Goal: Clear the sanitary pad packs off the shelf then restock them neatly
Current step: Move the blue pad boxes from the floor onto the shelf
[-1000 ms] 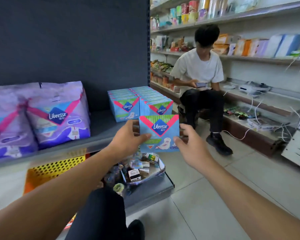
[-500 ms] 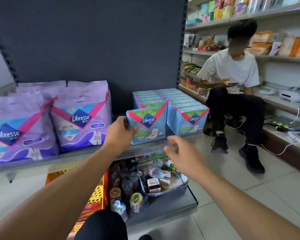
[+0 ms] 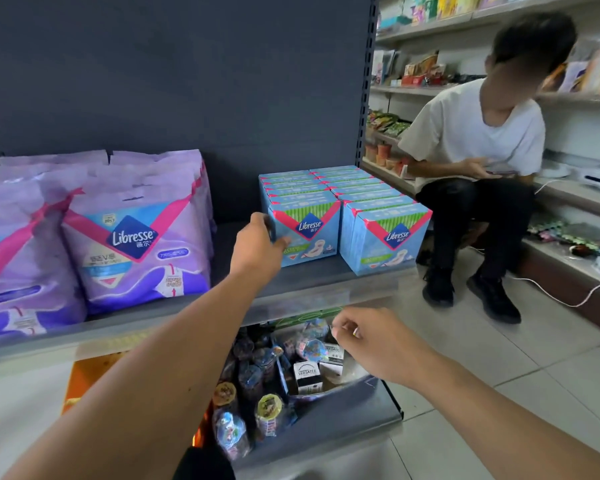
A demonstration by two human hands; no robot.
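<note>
Two rows of blue Libresse pad boxes stand on the grey shelf [image 3: 312, 282]. My left hand [image 3: 258, 245] grips the left edge of the front box of the left row [image 3: 309, 233], thumb on its face, and the box stands on the shelf. The right row's front box [image 3: 390, 242] stands beside it, closer to the shelf edge. My right hand [image 3: 371, 344] hangs below the shelf edge with loosely curled fingers and holds nothing. Purple Libresse pad bags [image 3: 132, 233] stand in rows at the shelf's left.
A person in a white shirt [image 3: 478, 143] sits on a low shelf at the right, holding a phone, feet on the tiled floor. Below my shelf, a lower shelf [image 3: 343, 417] carries several small snacks and boxes. White cables trail across the floor at right.
The blue box I held with both hands has gone onto the shelf at the front of the left row. My right hand let go and dropped below the shelf edge.
</note>
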